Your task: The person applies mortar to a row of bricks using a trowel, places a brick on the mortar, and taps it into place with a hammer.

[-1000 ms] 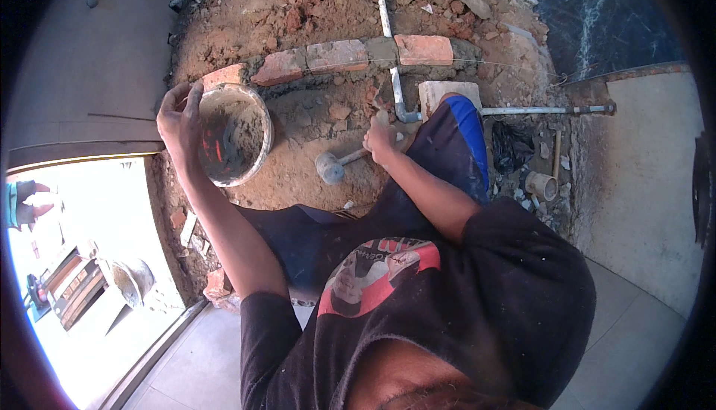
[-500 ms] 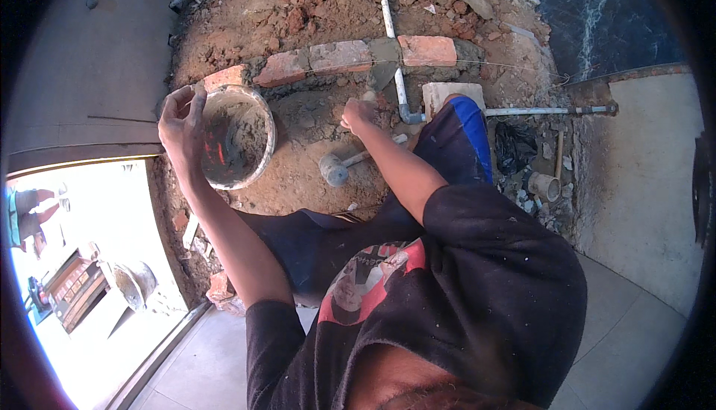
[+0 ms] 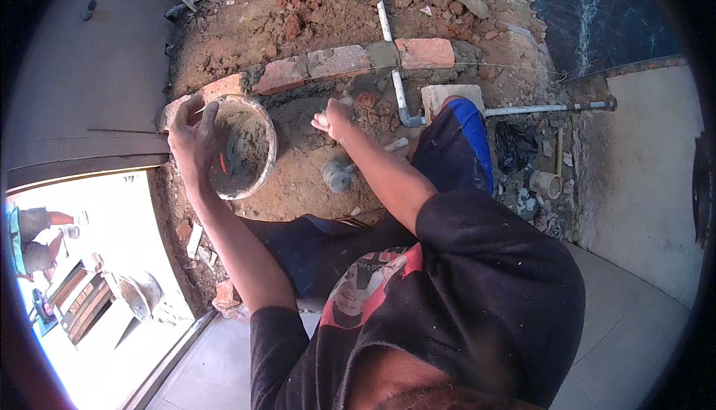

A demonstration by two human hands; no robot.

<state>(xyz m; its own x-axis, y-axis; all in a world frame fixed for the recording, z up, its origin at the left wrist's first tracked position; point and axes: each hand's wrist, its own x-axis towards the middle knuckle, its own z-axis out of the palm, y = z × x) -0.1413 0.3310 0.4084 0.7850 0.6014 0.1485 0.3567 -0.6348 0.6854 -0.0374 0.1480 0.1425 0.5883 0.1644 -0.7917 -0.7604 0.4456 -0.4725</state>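
My right hand point(image 3: 333, 120) is closed round the handle of a trowel point(image 3: 346, 99), just in front of a curved row of bricks. The trowel's blade is hard to make out against the mortar. At the left rim of a round bucket point(image 3: 270, 158) of grey mortar point(image 3: 247, 138), my left hand point(image 3: 192, 138) is raised with fingers bent and thumb apart; I see nothing held in it. Several red bricks point(image 3: 338, 61) form the row, with wet mortar point(image 3: 382, 55) between some of them. A mallet point(image 3: 337, 176) lies on the soil under my right forearm.
White pipe point(image 3: 381, 14) crosses the brick row and bends near my knee; another pipe point(image 3: 522, 110) runs right. A thin string point(image 3: 514, 67) stretches along the bricks. Loose soil point(image 3: 335, 11) lies beyond. A grey door point(image 3: 82, 89) stands left; outside, a person point(image 3: 36, 235) is near the doorway.
My right hand has moved left with the trowel, away from the joint by the pipe. My left hand has shifted slightly right and down at the bucket's rim. The person outside has moved.
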